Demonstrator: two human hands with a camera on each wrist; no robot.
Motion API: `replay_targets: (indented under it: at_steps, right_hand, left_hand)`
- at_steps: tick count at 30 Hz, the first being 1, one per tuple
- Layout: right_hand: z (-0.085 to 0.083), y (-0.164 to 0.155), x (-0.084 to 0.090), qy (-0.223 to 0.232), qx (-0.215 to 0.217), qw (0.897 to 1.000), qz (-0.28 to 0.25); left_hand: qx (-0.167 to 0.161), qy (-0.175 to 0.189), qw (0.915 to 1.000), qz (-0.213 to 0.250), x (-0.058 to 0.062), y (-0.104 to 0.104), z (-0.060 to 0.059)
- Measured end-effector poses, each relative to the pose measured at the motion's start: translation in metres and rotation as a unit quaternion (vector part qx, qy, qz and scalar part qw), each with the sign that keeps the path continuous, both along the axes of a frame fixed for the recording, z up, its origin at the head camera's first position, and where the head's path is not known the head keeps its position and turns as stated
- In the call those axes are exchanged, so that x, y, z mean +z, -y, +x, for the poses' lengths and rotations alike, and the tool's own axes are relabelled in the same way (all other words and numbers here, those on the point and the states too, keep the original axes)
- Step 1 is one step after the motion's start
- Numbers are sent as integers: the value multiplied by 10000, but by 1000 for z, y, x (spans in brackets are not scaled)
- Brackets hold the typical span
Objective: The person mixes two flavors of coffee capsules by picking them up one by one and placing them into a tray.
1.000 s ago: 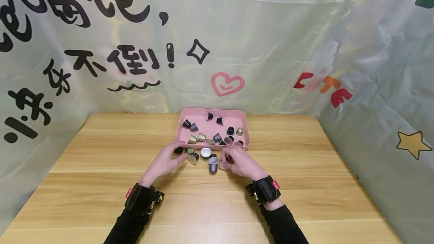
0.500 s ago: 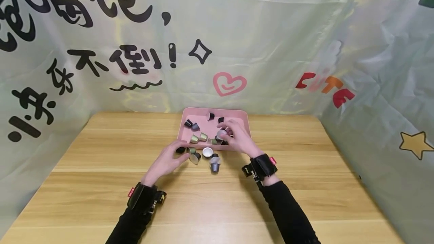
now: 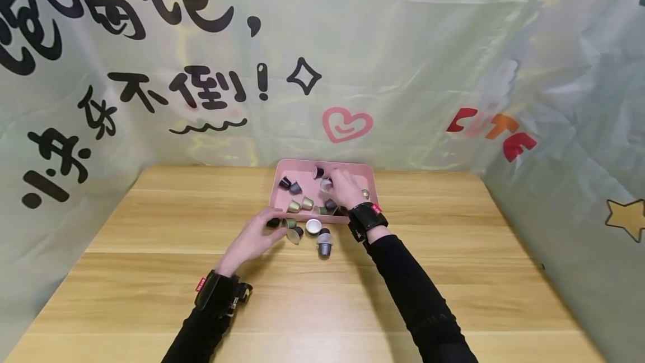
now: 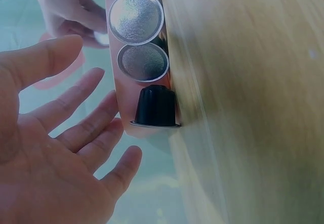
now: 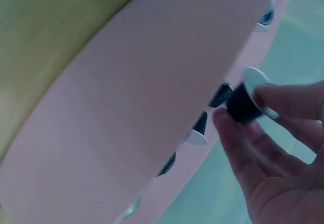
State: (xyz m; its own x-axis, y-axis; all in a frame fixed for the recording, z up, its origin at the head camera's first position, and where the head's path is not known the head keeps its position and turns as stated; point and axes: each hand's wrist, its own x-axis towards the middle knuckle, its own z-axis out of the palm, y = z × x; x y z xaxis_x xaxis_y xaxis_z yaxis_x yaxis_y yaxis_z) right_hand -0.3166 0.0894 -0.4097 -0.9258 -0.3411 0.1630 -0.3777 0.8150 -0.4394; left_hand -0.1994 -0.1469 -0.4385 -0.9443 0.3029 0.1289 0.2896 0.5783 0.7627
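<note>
Over the pink tray (image 3: 297,167), my right hand (image 3: 345,188) pinches a dark coffee capsule with a pale rim (image 5: 243,102) between thumb and fingers. My left hand (image 3: 254,238) rests on the table before the tray's front edge, fingers spread and loosely bent, holding nothing. Beside it lie a black capsule (image 4: 156,106) and two more with silver foil lids towards the wrist camera, one of them a foil-lidded capsule (image 4: 136,17). Farther right are a white-topped capsule (image 3: 313,226) and a purple-grey capsule (image 3: 325,249). The right hand and wrist hide part of the tray.
Several capsules lie scattered in the tray, among them a green capsule (image 3: 307,203) and a black capsule (image 3: 285,182). The tray stands at the back of the wooden table (image 3: 312,301), close to a printed cloth (image 3: 403,71).
My right hand has picked up a capsule from the table before the tray and carried it forward over the tray's far part. The left hand has stayed by its capsules.
</note>
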Motion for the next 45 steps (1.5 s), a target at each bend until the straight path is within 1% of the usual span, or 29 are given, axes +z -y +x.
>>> replay_targets:
  at_steps: [3,6,10,15,18,21,24,27,29,31,34,37,42,45]
  right_hand:
    - [1,-1,-2,-129,19,9998,172]
    - [10,-4,-4,-404,54,9989,235]
    - [34,-10,-3,-657,63,9978,-26]
    - [67,-19,-3,-900,169,9948,-445]
    - [81,-26,-6,-1005,198,9921,-730]
    - [88,-32,-12,-1085,188,9893,-954]
    - [93,-37,-17,-1082,145,9887,-1031]
    - [95,-40,-21,-1051,141,9890,-1034]
    - [95,-42,-22,-1040,165,9887,-1066]
    - [94,-43,-23,-1041,189,9885,-1085]
    - [94,-44,-23,-1065,199,9879,-1111]
    - [94,-44,-23,-1117,202,9871,-1128]
    - [94,-44,-23,-1248,202,9847,-1198]
    - [95,-45,-23,-1207,218,9844,-1262]
  left_hand:
    - [11,13,10000,-20,1,-1,0]
    - [35,40,10000,-43,3,-3,0]
    - [104,-17,9999,-97,5,-5,0]
    - [319,-165,9993,-87,9,-9,0]
    - [382,-301,9988,-71,12,-10,2]
    - [244,-408,9988,-108,13,-11,4]
    - [-30,-375,9990,-220,13,-11,7]
    - [-236,-176,9989,-369,12,-12,10]
    - [-280,43,9987,-428,12,-12,11]
    - [-325,179,9982,-465,12,-13,12]
    - [-365,290,9975,-525,11,-13,13]
    - [-406,284,9969,-616,11,-13,14]
    - [-522,174,9960,-700,10,-13,14]
    - [-648,117,9952,-725,9,-12,15]
